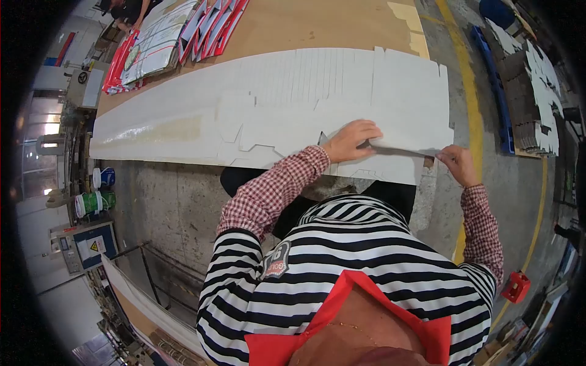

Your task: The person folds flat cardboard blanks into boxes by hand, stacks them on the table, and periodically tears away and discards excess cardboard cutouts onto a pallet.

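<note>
A large white die-cut cardboard sheet (274,91) lies in front of me, with slits and cut-out shapes along its near side. On its near right part, my left hand (354,140) has its fingers curled over a lifted edge beside a dark gap. My right hand (460,165) pinches the sheet's right edge near the front corner, thumb and fingers pressed together. Between the hands the cardboard bows up a little. The underside of the sheet and part of my left fingers' grip are hidden.
Bundled red-and-white folded packages (155,46) lie at the far left of the brown table (329,21), near another person (126,13). Stacked cardboard (528,91) stands right, by a blue pallet (495,97). Buckets (90,204) stand left; a red container (516,287) sits lower right.
</note>
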Motion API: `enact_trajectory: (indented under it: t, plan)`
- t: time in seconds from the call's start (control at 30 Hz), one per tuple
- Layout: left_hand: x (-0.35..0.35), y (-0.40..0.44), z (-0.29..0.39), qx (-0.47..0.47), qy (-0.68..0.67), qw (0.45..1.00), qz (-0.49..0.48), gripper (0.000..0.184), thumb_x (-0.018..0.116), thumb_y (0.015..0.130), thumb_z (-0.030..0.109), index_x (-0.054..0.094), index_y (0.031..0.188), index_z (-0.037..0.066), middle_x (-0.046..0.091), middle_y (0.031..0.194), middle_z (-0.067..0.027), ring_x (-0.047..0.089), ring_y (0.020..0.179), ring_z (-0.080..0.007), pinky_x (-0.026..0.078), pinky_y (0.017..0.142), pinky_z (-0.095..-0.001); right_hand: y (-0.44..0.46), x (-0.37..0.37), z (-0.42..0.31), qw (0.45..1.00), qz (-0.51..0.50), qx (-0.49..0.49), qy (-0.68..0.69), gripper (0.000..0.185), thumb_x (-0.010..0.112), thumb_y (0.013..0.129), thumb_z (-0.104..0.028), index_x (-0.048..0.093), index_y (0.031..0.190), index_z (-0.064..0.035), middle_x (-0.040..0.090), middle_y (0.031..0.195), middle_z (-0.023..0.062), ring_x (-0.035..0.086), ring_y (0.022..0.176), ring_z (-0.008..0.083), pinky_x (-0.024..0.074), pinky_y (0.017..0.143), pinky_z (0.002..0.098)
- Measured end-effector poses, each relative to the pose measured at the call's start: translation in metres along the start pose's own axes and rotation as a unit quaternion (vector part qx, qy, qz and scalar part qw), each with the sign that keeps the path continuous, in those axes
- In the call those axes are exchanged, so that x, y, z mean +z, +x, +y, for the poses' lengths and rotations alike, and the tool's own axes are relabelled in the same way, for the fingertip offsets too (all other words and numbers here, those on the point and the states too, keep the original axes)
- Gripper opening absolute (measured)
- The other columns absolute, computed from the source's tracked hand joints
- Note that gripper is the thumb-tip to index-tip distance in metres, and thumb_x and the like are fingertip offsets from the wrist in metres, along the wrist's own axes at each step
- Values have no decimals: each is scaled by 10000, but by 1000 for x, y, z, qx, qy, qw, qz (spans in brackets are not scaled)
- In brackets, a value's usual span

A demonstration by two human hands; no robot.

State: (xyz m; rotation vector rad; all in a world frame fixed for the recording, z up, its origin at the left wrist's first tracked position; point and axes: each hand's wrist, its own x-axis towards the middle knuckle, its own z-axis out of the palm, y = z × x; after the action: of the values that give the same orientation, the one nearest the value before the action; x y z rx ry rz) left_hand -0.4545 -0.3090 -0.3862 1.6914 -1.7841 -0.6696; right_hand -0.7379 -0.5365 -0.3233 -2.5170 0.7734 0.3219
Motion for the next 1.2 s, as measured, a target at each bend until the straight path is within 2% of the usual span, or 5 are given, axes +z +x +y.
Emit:
enact_trajectory:
  t: [0.17,0.53,0.77,1.0,1.2]
  plan:
    - [15,18,38,-226,-152,958,93,227,687,814,119,657,1022,33,607,1093,-80,564,982,-198,485,779,-315,-1,-11,-8,968,93,166,162,637,817,706,-229,566,1269,-65,613,1112,172,606,980,310,506,832,388]
    - [0,-26,52,136,310,933,124,558,668,814,332,536,1301,95,545,1156,-50,513,1051,-222,402,916,-532,25,52,-28,958,126,-248,-70,748,443,853,-727,490,1419,-241,299,1567,74,202,1462,330,73,1159,588]
    - [-19,-30,18,-172,36,969,174,385,662,805,308,610,1130,110,578,913,-72,524,967,-269,372,923,-523,23,43,-36,949,123,-276,-93,733,540,831,-665,481,1428,-244,324,1556,78,228,1447,348,88,1143,610]
    - [48,-14,42,38,365,923,113,609,603,863,405,460,1380,115,367,1500,-112,308,1364,-424,263,1018,-687,25,34,-49,952,97,-263,-120,759,548,831,-659,445,1447,-228,257,1578,129,213,1452,368,87,1136,624]
    - [37,-6,60,-14,317,948,12,876,513,874,646,250,1516,111,170,1594,-116,147,1408,-509,191,1002,-769,-21,63,-12,749,562,68,343,678,639,911,-318,362,1457,-27,222,1556,212,244,1434,341,225,1159,467]
